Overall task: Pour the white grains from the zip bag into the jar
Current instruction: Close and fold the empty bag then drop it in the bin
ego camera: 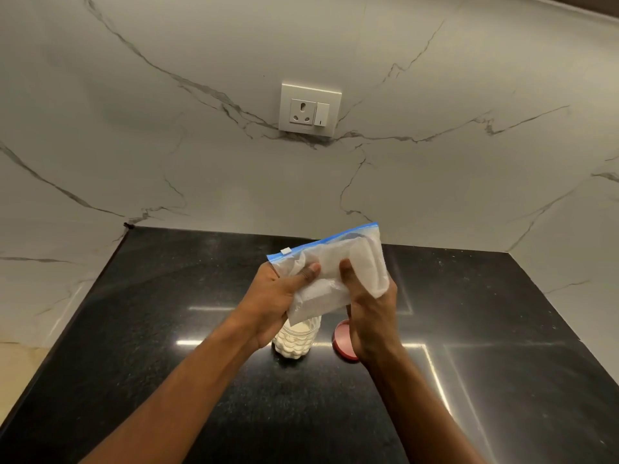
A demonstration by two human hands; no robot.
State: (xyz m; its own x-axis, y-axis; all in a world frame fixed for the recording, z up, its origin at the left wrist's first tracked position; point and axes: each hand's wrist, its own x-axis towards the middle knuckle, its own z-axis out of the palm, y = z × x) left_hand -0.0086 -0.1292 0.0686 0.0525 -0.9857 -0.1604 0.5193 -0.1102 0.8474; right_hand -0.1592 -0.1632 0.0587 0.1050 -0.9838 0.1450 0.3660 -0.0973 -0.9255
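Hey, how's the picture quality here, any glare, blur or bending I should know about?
Head view: bright streaks of ceiling-light glare cross the black counter beside the jar and pink lid; the wide lens bows the counter edges and marble wall; the lighting is dim and warm; the zip bag held by the left hand and right hand looks slightly soft.

At frame centre, the left hand (274, 296) and right hand (366, 304) grip the zip bag (331, 269), its blue zip edge uppermost and its lower corner over the jar (294, 341) of white grains (291, 346). A pink lid (343, 341) lies just right of the jar on the black counter (167, 329).
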